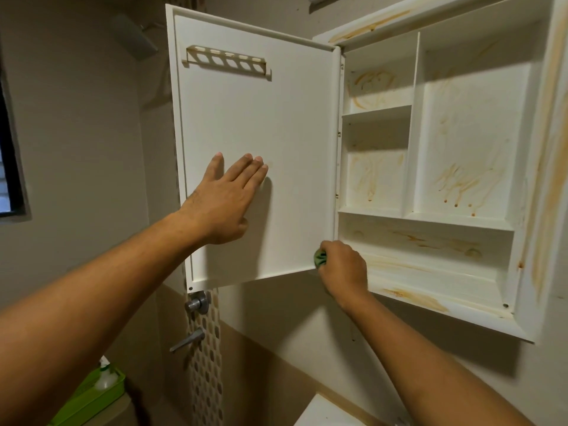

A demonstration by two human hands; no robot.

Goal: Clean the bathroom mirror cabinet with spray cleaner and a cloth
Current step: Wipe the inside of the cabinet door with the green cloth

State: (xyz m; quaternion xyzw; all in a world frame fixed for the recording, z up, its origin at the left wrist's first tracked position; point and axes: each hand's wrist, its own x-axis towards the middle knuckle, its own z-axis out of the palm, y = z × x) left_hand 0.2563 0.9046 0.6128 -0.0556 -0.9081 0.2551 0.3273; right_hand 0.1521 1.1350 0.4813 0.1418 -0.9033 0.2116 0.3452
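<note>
Your left hand [227, 198] lies flat on the cabinet door [276, 118]. At its 4 o'clock, your right hand [341, 267] clutches the cloth [319, 258].

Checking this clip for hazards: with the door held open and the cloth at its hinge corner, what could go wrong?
1. The right hand grips the green cloth beside the hinge edge of the door; if it swings, fingers could get pinched.
2. The left hand presses flat on the open door; hard pushing may overload it.
3. Orange-brown stains streak the shelves; the cloth might smear them onto the door.
</note>
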